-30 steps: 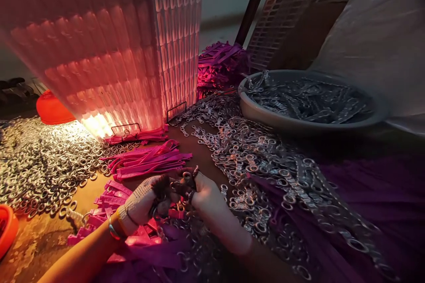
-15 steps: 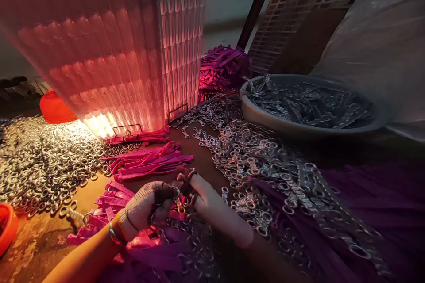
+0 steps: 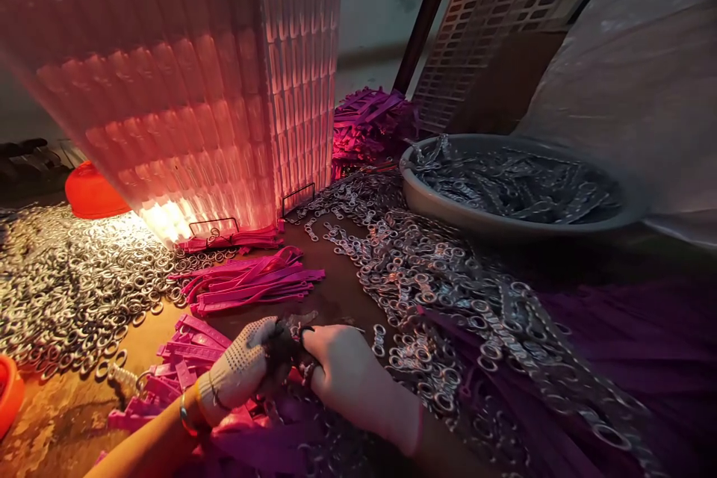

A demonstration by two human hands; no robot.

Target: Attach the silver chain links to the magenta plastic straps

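Note:
My left hand [image 3: 240,362], in a dotted knit glove with dark-stained fingertips, is closed in a pinch at the lower middle. Meeting it there, my right hand [image 3: 352,373] wears a pale glove with dark bands on its fingers and is also closed. The fingers largely hide the small metal ring link between them. Below and left of my left hand lie loose magenta straps [image 3: 193,340]. A neat bundle of magenta straps [image 3: 252,280] rests just beyond both hands. Metal double-ring links [image 3: 417,276] are heaped to the right of my right hand.
Loose metal rings [image 3: 84,276] cover the left of the wooden table [image 3: 61,411]. Tall ribbed translucent panels [image 3: 168,89] stand behind, lit from below. A wide basin [image 3: 437,198] full of linked metal strips stands at right. An orange bowl [image 3: 95,190] is at far left.
My hands have drawn closer together, and my right hand has turned, its back now facing up. The metal link visible between them before is now mostly covered. The view has shifted slightly.

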